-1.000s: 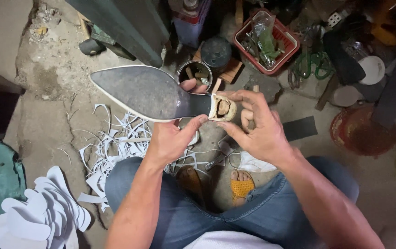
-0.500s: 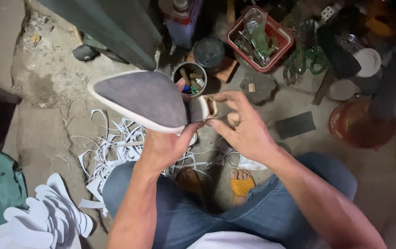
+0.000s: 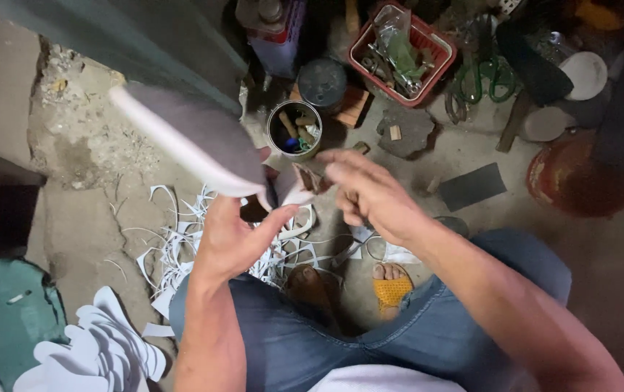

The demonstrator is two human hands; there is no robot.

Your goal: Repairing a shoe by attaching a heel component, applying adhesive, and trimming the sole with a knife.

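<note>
While my left hand (image 3: 235, 236) is gripping the grey shoe sole (image 3: 188, 138), I'm tilting it up.
My right hand (image 3: 370, 192) is hovering half-curled beside its heel, holding nothing.

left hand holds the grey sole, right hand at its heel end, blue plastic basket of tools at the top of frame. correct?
Not quite: the basket is red, not blue, as the head view shows. The rest stands: the left hand holds the grey sole, the right hand is at its heel end, and the basket of tools sits at the top of the frame.
</note>
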